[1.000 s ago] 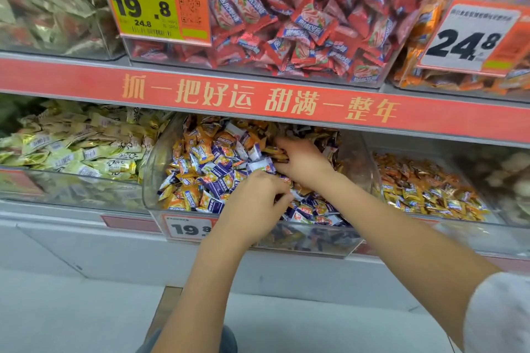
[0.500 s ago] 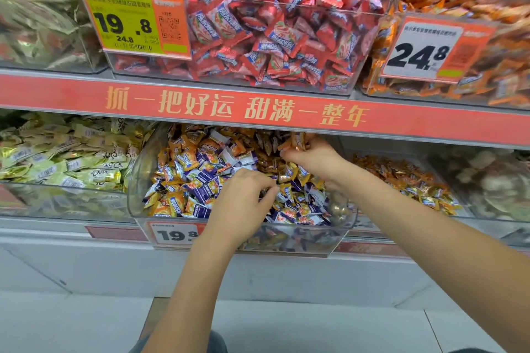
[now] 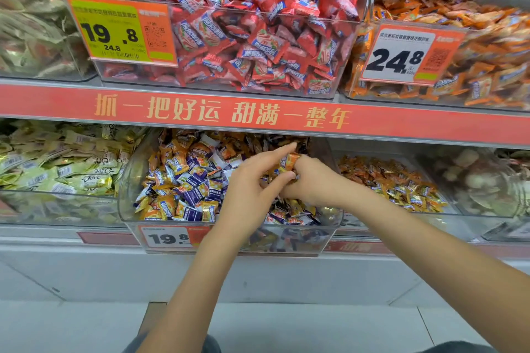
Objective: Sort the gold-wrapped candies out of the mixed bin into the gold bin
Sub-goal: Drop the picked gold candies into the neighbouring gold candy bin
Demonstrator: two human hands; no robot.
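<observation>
The clear mixed bin [image 3: 129,180] on the lower shelf holds several orange-gold and purple-wrapped candies [image 3: 189,180]. Over its right half, my right hand [image 3: 312,183] grips a small bunch of gold-wrapped candies, and one orange-gold candy [image 3: 292,160] sticks up between its fingers. My left hand [image 3: 252,180] is right against it, index finger stretched out over the held candy and thumb just below; I see nothing held in it. The bin of only orange-gold candies [image 3: 395,183] stands directly to the right.
A bin of pale gold-green candies [image 3: 57,163] sits to the left of the mixed bin. The red shelf strip [image 3: 430,126] hangs low over the bins. Above it are bins of red candies [image 3: 258,23] and orange candies [image 3: 487,46]. A price tag [image 3: 169,238] fronts the mixed bin.
My right hand has come up from the back of the mixed bin holding gold candies. My left hand lifted off the pile, uncurled its index finger and met the right hand.
</observation>
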